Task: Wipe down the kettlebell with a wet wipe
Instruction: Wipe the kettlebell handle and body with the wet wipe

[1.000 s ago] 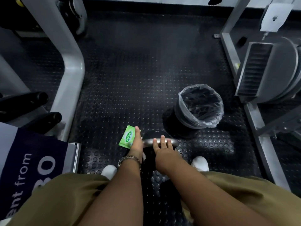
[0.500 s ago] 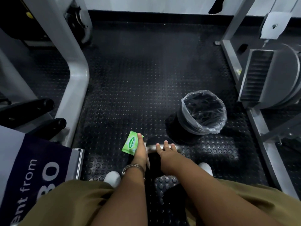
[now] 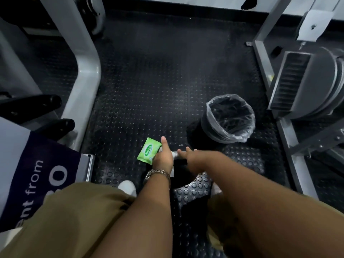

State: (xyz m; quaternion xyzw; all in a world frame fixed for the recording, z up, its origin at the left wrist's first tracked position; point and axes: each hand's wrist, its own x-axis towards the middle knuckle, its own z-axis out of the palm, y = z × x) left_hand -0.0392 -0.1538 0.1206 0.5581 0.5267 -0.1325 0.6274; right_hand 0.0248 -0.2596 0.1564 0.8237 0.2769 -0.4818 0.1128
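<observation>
Gym, studded rubber floor (image 3: pixel 158 75), grey machine frames (image 3: pixel 81 58), kettlebell (image 3: pixel 181 146)

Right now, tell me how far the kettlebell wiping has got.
Done: the green wipes pack lies on the floor beside the kettlebell, and a bin waits nearby. In hand: the left hand holds something white against the handle, apparently a wipe; the right hand rests on the handle. Left: the dark body looks unwiped, though I cannot be sure.

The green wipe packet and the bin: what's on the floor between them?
In the head view, the kettlebell, with both hands on its handle: left hand, right hand. Green packet; bin.
</observation>
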